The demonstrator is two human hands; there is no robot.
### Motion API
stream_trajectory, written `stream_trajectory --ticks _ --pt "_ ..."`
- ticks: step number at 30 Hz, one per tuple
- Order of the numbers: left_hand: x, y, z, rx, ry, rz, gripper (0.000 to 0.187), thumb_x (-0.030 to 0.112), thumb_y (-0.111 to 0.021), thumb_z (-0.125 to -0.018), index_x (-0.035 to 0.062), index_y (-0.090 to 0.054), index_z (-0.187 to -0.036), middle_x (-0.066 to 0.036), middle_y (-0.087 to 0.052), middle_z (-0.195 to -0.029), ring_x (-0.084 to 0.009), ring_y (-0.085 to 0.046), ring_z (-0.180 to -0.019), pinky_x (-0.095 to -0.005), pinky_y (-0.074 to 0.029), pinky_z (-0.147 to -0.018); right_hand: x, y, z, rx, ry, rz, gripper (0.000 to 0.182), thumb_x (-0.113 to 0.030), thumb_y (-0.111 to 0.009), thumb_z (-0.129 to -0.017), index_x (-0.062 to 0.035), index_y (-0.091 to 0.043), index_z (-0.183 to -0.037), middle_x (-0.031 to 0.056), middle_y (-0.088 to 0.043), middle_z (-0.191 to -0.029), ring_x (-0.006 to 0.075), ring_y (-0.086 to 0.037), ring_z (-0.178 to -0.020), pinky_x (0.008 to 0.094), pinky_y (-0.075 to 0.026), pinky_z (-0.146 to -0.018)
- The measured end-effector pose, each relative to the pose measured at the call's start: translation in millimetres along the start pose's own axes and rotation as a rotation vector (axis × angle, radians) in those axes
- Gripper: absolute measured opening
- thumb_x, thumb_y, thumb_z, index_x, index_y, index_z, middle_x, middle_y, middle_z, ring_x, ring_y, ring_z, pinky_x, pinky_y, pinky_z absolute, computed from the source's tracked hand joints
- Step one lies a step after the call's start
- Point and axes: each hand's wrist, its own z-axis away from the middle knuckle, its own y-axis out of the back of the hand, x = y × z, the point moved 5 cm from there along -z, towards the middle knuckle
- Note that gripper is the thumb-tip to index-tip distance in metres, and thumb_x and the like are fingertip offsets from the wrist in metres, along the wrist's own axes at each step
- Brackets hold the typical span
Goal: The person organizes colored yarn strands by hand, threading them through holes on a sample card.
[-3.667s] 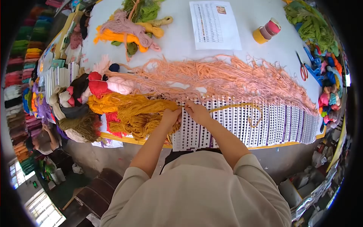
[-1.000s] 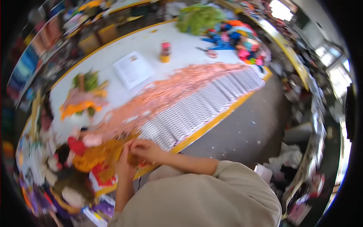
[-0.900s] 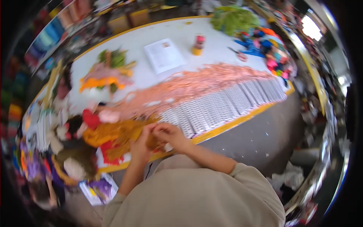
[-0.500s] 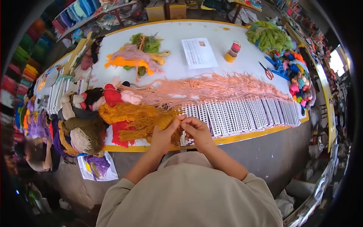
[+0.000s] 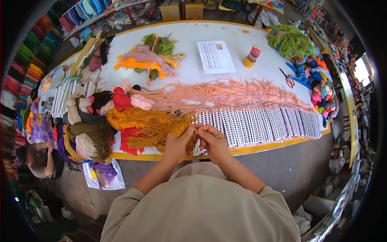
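Mustard-gold yarn [image 5: 141, 119] lies in a loose bundle across the table's near left part. My left hand [image 5: 176, 145] is closed round its right end, thumb on top. Close beside it, my right hand [image 5: 213, 142] pinches at the same end of the yarn, its fingertips together. Beyond my right hand runs a row of white cards with dark dots [image 5: 246, 127], with long peach-pink yarn [image 5: 234, 94] spread along its far edge. Red yarn [image 5: 128, 139] shows beneath the gold bundle.
The white table [image 5: 153, 32] has a yellow rim. On it are a printed sheet [image 5: 216, 57], a thread cone [image 5: 252, 56], scissors [image 5: 287, 78], green yarn [image 5: 291, 42] and colourful skeins [image 5: 322, 86]. Another person [image 5: 40, 159] is at the far left.
The view has shifted slightly. Both hands stay at the gold yarn's end, and my right hand's fingers have changed position a little.
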Motion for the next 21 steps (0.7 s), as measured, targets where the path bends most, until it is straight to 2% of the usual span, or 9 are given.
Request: stream_trajectory --ticks 4,7,11,14,17,19,21 --pt "5 -6 -2 0.026 0.061 0.006 0.025 0.014 -0.060 -0.093 -0.0056 -0.063 -0.109 -0.009 -0.066 -0.103 -0.0147 -0.062 -0.090 -0.0289 -0.051 -0.079 -5 2 -1 0.003 -0.013 -0.042 0.013 -0.013 -0.060 -0.091 -0.0055 -0.064 -0.101 -0.0035 -0.060 -0.086 0.0034 -0.046 -0.059 0.0208 -0.043 -0.052" --pt "6 -7 -4 0.012 0.048 -0.013 0.025 0.013 -0.061 -0.093 -0.0057 -0.063 -0.110 -0.008 -0.066 -0.102 -0.0142 -0.061 -0.090 -0.0284 -0.051 -0.079 -6 3 -3 -0.002 -0.014 -0.027 0.013 -0.014 -0.060 -0.092 -0.0059 -0.064 -0.101 -0.0049 -0.057 -0.080 0.0029 -0.046 -0.059 0.0206 -0.043 -0.052" --pt "3 -8 -9 0.011 0.002 -0.040 0.024 0.011 -0.061 -0.092 -0.0055 -0.063 -0.110 -0.007 -0.066 -0.099 -0.0136 -0.061 -0.088 -0.0278 -0.051 -0.078 -7 6 -8 -0.013 -0.031 -0.022 0.013 -0.014 -0.061 -0.092 -0.0058 -0.064 -0.101 -0.0038 -0.059 -0.084 0.0025 -0.046 -0.059 0.0202 -0.043 -0.052" --pt "2 -8 -12 0.029 -0.008 -0.054 0.023 0.010 -0.061 -0.092 -0.0055 -0.063 -0.109 -0.007 -0.066 -0.099 -0.0133 -0.061 -0.088 -0.0276 -0.051 -0.078 -7 8 -12 -0.014 -0.015 0.016 0.014 -0.016 -0.062 -0.091 -0.0059 -0.063 -0.101 -0.0049 -0.056 -0.079 0.0012 -0.044 -0.058 0.0177 -0.042 -0.052" --pt "3 -9 -14 0.047 0.019 -0.050 0.022 0.010 -0.061 -0.092 -0.0056 -0.063 -0.108 -0.007 -0.066 -0.099 -0.0133 -0.061 -0.088 -0.0276 -0.050 -0.078 -8 10 -15 -0.017 -0.021 0.052 0.014 -0.015 -0.062 -0.091 -0.0056 -0.063 -0.101 -0.0043 -0.057 -0.083 0.0013 -0.044 -0.058 0.0176 -0.042 -0.052" --pt "-1 -9 -16 0.056 0.052 -0.043 0.022 0.010 -0.061 -0.092 -0.0057 -0.063 -0.108 -0.007 -0.066 -0.099 -0.0133 -0.061 -0.088 -0.0276 -0.050 -0.078 -9 12 -18 -0.042 -0.039 0.042 0.009 -0.014 -0.062 -0.091 -0.0062 -0.062 -0.097 0.0000 -0.061 -0.107 0.0022 -0.047 -0.061 0.0192 -0.046 -0.055" --pt "-1 -8 -21 0.086 -0.027 -0.072 0.023 0.011 -0.061 -0.092 -0.0059 -0.063 -0.108 -0.007 -0.066 -0.098 -0.0134 -0.061 -0.086 -0.0277 -0.051 -0.077 -13 8 -18 -0.046 0.009 0.115 0.010 -0.014 -0.062 -0.091 -0.0061 -0.062 -0.097 0.0004 -0.061 -0.109 0.0025 -0.047 -0.062 0.0196 -0.047 -0.056"
